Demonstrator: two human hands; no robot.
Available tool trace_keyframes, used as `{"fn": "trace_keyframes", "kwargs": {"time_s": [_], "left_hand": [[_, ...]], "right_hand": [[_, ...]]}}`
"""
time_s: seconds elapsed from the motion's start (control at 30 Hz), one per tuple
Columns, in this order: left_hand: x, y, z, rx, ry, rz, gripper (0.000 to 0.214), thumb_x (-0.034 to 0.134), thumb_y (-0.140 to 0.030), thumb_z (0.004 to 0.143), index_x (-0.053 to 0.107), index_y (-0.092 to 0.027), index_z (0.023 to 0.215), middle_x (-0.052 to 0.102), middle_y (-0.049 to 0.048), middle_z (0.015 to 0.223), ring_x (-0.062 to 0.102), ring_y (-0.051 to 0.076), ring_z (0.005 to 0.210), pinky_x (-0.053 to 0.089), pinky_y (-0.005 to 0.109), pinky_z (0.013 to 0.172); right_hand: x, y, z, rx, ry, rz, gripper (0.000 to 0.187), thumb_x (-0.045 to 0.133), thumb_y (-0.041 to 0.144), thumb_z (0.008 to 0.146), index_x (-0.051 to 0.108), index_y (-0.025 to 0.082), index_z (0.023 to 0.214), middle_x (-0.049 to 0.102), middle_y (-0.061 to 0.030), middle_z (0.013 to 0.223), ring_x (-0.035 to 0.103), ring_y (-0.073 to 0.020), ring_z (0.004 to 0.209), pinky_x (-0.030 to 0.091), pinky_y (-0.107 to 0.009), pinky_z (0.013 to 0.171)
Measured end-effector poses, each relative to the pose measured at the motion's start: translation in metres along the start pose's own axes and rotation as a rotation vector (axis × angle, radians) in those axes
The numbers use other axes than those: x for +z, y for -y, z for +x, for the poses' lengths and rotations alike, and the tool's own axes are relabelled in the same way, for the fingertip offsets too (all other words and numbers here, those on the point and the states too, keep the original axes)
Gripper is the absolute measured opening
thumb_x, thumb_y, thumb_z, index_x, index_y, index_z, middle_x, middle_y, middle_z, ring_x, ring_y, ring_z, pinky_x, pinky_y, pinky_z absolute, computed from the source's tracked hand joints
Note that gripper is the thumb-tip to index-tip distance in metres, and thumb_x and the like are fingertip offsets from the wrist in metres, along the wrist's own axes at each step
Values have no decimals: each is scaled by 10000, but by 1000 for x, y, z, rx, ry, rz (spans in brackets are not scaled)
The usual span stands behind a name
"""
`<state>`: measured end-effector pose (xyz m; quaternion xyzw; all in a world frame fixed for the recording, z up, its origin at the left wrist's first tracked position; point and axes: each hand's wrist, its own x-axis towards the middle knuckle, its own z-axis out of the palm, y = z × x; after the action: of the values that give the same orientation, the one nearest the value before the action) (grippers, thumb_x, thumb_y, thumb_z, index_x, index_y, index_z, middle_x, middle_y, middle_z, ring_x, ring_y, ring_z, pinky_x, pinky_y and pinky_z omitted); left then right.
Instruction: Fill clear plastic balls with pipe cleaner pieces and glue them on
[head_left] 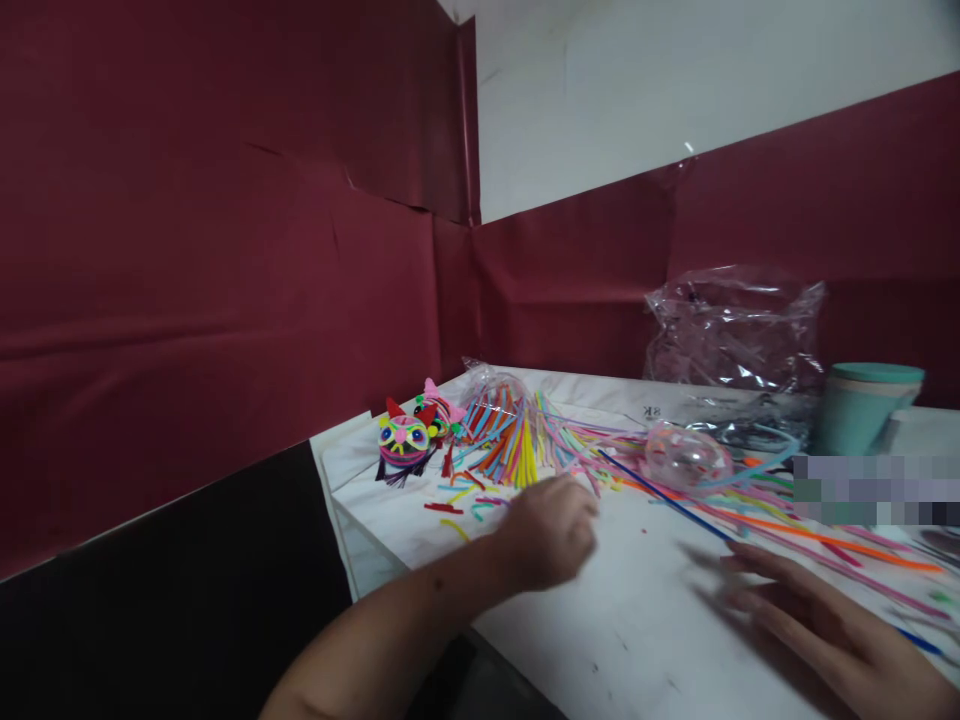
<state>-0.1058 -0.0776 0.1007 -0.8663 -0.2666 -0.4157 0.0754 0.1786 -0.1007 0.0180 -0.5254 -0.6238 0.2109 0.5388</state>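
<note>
My left hand (551,535) is over the white tabletop, blurred, with its fingers curled closed; what they hold, if anything, is hidden. A bit of pink fuzzy material (583,474) shows just beyond its knuckles. My right hand (821,625) reaches in from the lower right with fingers stretched out and slightly apart. A long blue pipe cleaner (664,497) runs to its fingertips, and blue shows again beyond the hand; whether the fingers touch it I cannot tell. Short cut pipe cleaner pieces (459,500) in several colours lie left of my left hand.
Two decorated animal-face crafts (405,445) stand at the back left, beside a bundle of coloured pipe cleaners (506,440). Loose pipe cleaners (817,530) spread rightward around a clear plastic roll (686,457). Behind are a clear plastic bag (739,340) and a teal-lidded cup (862,410).
</note>
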Motion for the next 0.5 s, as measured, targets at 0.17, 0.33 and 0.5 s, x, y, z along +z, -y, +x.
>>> {"fn": "trace_keyframes", "kwargs": {"time_s": [0.17,0.33,0.5], "left_hand": [[67,-34,28,446,311,6,181,442,-137,810,607,-117,880,660,84,790,603,190,799,451,294,756],[99,-19,14,475,332,46,159,441,-122,838,598,-137,861,681,60,841,613,170,785,449,292,710],[101,-15,6,425,388,116,166,474,-190,850,577,-146,727,633,54,698,592,184,667,397,321,613]], "right_hand": [[-4,31,-7,-85,337,-209,271,606,483,728,677,254,853,716,-82,813,671,-263,727,569,-354,669],[-2,38,-12,-194,415,-291,199,528,408,822,643,255,876,682,-69,830,641,-234,757,533,-328,696],[2,44,-13,-144,427,-244,208,481,409,854,559,246,752,643,-37,710,600,-197,646,493,-292,605]]}}
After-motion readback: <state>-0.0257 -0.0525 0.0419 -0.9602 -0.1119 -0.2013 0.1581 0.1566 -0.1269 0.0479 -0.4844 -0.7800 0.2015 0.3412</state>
